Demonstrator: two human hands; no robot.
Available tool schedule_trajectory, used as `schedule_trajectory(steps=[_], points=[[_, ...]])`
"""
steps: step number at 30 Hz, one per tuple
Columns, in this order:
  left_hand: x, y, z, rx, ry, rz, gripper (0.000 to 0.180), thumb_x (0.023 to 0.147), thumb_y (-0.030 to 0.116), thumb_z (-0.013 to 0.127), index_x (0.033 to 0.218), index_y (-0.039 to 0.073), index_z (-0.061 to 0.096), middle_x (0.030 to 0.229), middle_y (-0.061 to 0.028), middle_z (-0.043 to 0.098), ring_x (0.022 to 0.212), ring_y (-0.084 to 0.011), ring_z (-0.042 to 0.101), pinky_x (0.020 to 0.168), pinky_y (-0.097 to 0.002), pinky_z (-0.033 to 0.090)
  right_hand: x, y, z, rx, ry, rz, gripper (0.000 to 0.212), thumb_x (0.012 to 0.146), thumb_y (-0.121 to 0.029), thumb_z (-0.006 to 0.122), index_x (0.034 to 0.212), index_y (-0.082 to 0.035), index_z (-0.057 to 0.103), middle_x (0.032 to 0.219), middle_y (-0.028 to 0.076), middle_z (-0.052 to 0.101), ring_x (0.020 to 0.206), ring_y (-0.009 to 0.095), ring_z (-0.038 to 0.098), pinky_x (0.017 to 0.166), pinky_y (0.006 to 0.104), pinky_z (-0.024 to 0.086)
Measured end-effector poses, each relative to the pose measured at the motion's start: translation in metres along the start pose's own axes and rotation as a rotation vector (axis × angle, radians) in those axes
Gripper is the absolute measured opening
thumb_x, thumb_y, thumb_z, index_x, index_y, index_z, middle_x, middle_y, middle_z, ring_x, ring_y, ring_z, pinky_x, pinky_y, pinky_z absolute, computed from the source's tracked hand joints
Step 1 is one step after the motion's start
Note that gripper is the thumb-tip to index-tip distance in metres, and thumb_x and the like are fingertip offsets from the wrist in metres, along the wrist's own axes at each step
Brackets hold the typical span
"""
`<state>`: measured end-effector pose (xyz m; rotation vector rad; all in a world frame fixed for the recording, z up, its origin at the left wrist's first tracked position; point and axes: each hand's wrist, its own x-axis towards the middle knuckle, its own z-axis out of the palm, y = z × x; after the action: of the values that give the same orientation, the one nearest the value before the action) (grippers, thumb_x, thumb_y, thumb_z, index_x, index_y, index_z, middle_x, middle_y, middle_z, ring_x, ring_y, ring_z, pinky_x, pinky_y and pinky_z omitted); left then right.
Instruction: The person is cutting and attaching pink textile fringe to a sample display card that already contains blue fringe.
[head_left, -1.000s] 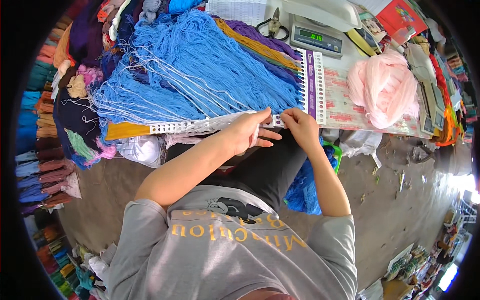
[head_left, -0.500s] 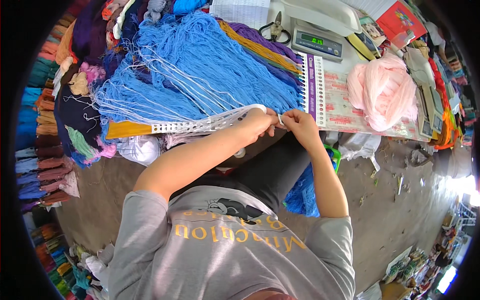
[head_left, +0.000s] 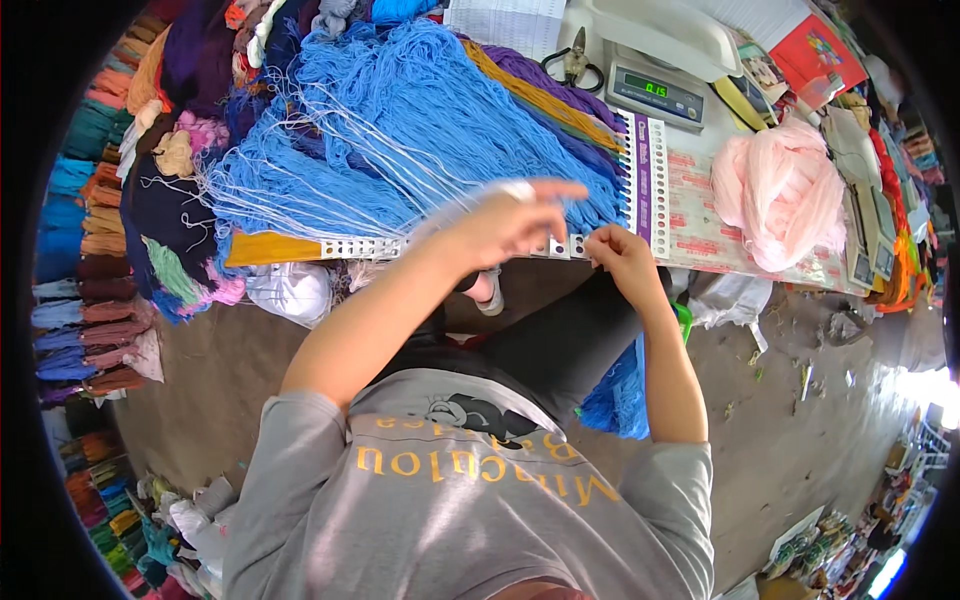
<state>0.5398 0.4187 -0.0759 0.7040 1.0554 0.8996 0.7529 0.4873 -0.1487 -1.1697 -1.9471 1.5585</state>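
Note:
A white punched card strip (head_left: 365, 247) runs along the table's front edge, with white threads fanning up from it over blue yarn (head_left: 440, 110). At its right end my right hand (head_left: 625, 262) is closed in a pinch on the strip. My left hand (head_left: 505, 225), smeared by motion, is raised over the strip and the lower edge of the blue yarn. Its forefinger is stretched to the right and the other fingers are loosely bent and apart. A pale patch shows on the back of its fingers, too blurred to name.
A purple-and-white punched card (head_left: 645, 190) lies beyond my right hand. Farther back are scissors (head_left: 575, 65) and a digital scale (head_left: 655, 95) with a white tray. A pale pink yarn bundle (head_left: 780, 195) rests at right; coloured skeins (head_left: 75, 230) hang at far left.
My left hand has let go of the strip's right end and lifted, fingers spreading. The strip has dropped flatter along the table edge. My right hand stays at its end.

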Motion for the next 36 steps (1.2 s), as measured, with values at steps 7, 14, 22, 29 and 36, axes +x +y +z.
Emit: schedule_trajectory(steps=[7, 14, 22, 29, 36], points=[[0.006, -0.028, 0.003, 0.412, 0.496, 0.073, 0.016, 0.082, 0.026, 0.057, 0.082, 0.011, 0.062, 0.054, 0.0019, 0.051, 0.044, -0.0085, 0.044, 0.041, -0.0248, 0.032, -0.002, -0.003, 0.006, -0.125, 0.024, 0.014, 0.017, 0.088, -0.022, 0.054, 0.086, -0.007, 0.061, 0.067, -0.001, 0.060, 0.063, 0.009, 0.054, 0.061, 0.0244, 0.041], [-0.058, 0.034, -0.160, -0.203, 0.872, 0.491, 0.032, 0.088, 0.017, 0.056, 0.113, -0.002, 0.054, 0.108, -0.0097, 0.057, 0.056, -0.0085, 0.051, 0.046, -0.0205, 0.039, -0.003, -0.006, 0.010, -0.297, 0.077, 0.010, 0.026, 0.090, -0.031, 0.045, 0.090, -0.012, 0.062, 0.067, -0.001, 0.062, 0.066, 0.019, 0.060, 0.063, 0.0278, 0.043], [-0.064, -0.009, -0.016, 0.287, 0.324, 0.279, 0.044, 0.097, 0.037, 0.035, 0.119, 0.005, 0.056, 0.121, -0.0070, 0.056, 0.102, -0.0176, 0.054, 0.095, -0.0308, 0.036, -0.037, -0.020, 0.055, -0.057, 0.192, -0.134, 0.016, 0.088, -0.013, 0.052, 0.095, -0.006, 0.064, 0.073, 0.008, 0.062, 0.068, 0.017, 0.061, 0.063, 0.0315, 0.047], [-0.047, -0.030, 0.017, -0.218, -0.068, 0.007, 0.055, 0.097, 0.045, 0.031, 0.126, 0.002, 0.049, 0.094, -0.0049, 0.059, 0.072, -0.0126, 0.052, 0.065, -0.0268, 0.043, -0.053, -0.058, 0.086, 0.555, -0.011, -0.091, 0.010, 0.090, -0.008, 0.054, 0.092, 0.001, 0.057, 0.072, 0.002, 0.056, 0.062, 0.007, 0.051, 0.058, 0.0211, 0.042], [-0.048, -0.023, 0.015, -0.378, -0.102, 0.002, 0.057, 0.097, 0.044, 0.030, 0.126, -0.001, 0.046, 0.102, -0.0091, 0.059, 0.080, -0.0179, 0.057, 0.072, -0.0320, 0.047, -0.060, -0.059, 0.077, 0.681, -0.011, -0.089, 0.015, 0.094, -0.013, 0.049, 0.090, 0.000, 0.054, 0.076, 0.004, 0.059, 0.065, 0.008, 0.056, 0.060, 0.0208, 0.041]])
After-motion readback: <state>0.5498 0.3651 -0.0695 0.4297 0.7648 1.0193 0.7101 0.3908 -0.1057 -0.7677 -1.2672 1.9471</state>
